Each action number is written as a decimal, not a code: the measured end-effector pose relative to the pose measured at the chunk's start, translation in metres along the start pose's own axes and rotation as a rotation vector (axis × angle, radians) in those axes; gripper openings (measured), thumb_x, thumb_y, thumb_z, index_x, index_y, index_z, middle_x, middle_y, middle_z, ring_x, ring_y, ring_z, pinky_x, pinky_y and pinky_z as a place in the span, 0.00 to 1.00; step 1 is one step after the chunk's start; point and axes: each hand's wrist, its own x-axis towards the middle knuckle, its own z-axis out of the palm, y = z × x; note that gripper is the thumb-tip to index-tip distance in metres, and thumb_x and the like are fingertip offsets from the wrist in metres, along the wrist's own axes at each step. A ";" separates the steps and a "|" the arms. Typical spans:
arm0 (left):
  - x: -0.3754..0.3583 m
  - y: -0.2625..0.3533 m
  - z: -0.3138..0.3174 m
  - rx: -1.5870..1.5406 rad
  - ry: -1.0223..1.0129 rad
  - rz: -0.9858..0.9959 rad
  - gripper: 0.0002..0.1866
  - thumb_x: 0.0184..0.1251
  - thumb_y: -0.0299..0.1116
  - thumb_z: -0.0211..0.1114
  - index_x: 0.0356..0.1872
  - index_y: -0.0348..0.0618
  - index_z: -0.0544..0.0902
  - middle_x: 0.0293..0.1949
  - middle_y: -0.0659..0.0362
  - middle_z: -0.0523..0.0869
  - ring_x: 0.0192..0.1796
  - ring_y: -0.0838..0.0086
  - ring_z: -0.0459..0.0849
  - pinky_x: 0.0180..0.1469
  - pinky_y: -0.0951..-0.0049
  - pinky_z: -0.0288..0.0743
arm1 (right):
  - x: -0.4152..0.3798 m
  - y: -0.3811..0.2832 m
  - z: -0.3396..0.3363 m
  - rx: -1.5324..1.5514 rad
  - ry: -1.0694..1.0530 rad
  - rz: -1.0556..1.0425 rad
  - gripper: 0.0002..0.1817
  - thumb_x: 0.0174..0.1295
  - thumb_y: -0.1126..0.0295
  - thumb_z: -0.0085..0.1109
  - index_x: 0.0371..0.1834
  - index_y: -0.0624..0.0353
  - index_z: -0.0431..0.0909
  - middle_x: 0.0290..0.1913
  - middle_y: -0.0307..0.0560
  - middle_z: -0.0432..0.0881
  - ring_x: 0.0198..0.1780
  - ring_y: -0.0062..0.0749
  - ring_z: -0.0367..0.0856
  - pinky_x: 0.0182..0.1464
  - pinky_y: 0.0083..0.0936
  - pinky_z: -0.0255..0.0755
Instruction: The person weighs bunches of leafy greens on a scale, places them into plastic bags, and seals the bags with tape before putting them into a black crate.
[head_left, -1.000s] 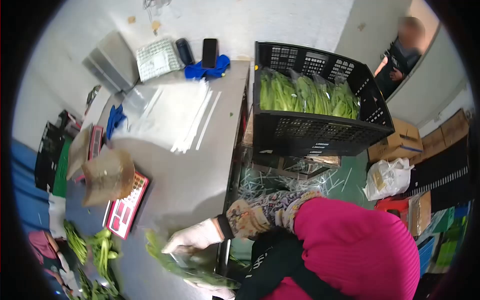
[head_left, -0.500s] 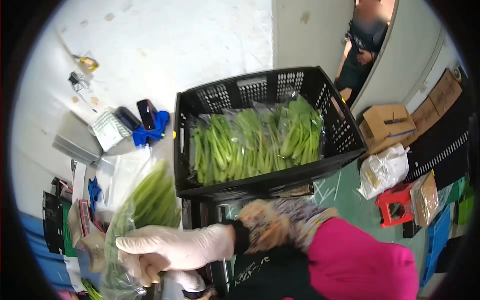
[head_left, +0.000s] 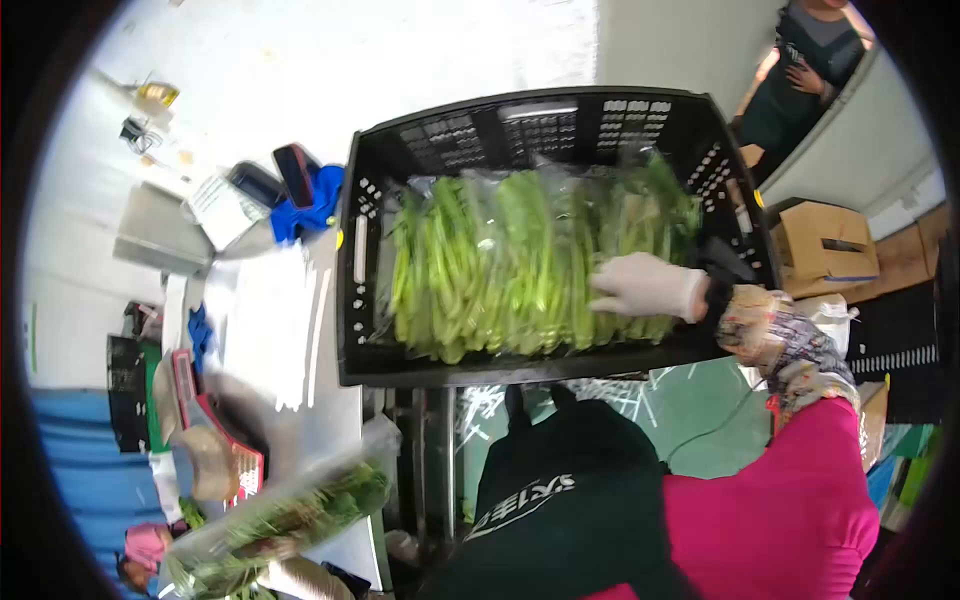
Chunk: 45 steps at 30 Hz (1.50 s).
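Observation:
A black crate (head_left: 560, 378) holds several clear bags of leafy green vegetables (head_left: 455, 265) side by side. My right hand (head_left: 645, 287), in a white glove, lies on the bags at the crate's right side, fingers stretched out to the left. At the lower left, my left hand (head_left: 300, 578), also gloved, is partly cut off by the frame's bottom edge. It grips another clear bag of greens (head_left: 310, 515), held slantwise over the metal table's front; its fingers are mostly behind the bag.
Left of the crate, a phone (head_left: 293, 175) lies on a blue cloth (head_left: 308, 212), and white plastic sheets (head_left: 265, 325) cover part of the metal table (head_left: 340, 430). A cardboard box (head_left: 825, 245) stands at right. A person (head_left: 800, 90) stands at the upper right; another is at the lower left.
My right hand has left the held bag of greens and moved right into the crate. The held bag is lower, now in my left hand. The view has shifted.

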 end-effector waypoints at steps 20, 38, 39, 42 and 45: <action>0.030 -0.015 -0.012 0.043 0.000 -0.064 0.22 0.64 0.30 0.63 0.57 0.28 0.76 0.54 0.49 0.81 0.49 0.69 0.79 0.54 0.68 0.74 | 0.034 0.004 0.005 -0.234 -0.216 -0.144 0.12 0.49 0.62 0.56 0.28 0.59 0.82 0.26 0.51 0.81 0.33 0.50 0.82 0.34 0.43 0.75; 0.027 -0.012 -0.033 0.209 0.007 -0.047 0.35 0.61 0.24 0.66 0.70 0.38 0.63 0.66 0.52 0.70 0.62 0.69 0.71 0.68 0.65 0.60 | 0.177 -0.014 0.023 -0.208 0.256 0.008 0.08 0.51 0.77 0.52 0.33 0.61 0.80 0.32 0.51 0.80 0.39 0.48 0.80 0.40 0.37 0.77; 0.025 -0.011 -0.025 0.152 -0.016 -0.039 0.35 0.61 0.24 0.66 0.70 0.38 0.63 0.67 0.53 0.69 0.63 0.69 0.69 0.69 0.65 0.58 | 0.184 -0.015 0.025 -0.197 0.381 -0.021 0.09 0.51 0.76 0.52 0.35 0.61 0.80 0.34 0.52 0.80 0.40 0.48 0.80 0.42 0.36 0.77; 0.026 -0.021 -0.023 0.215 -0.011 0.030 0.24 0.63 0.36 0.65 0.59 0.36 0.77 0.53 0.53 0.81 0.45 0.73 0.79 0.49 0.73 0.74 | 0.198 -0.040 0.033 -0.100 0.536 -0.156 0.22 0.53 0.76 0.51 0.54 0.62 0.75 0.51 0.52 0.79 0.46 0.46 0.80 0.47 0.33 0.76; 0.031 -0.014 -0.021 0.096 -0.103 -0.096 0.31 0.61 0.26 0.66 0.66 0.35 0.67 0.60 0.51 0.76 0.59 0.66 0.75 0.64 0.63 0.67 | 0.211 -0.087 0.032 -0.384 0.172 -0.238 0.29 0.49 0.77 0.58 0.60 0.59 0.71 0.46 0.47 0.76 0.43 0.36 0.80 0.39 0.28 0.77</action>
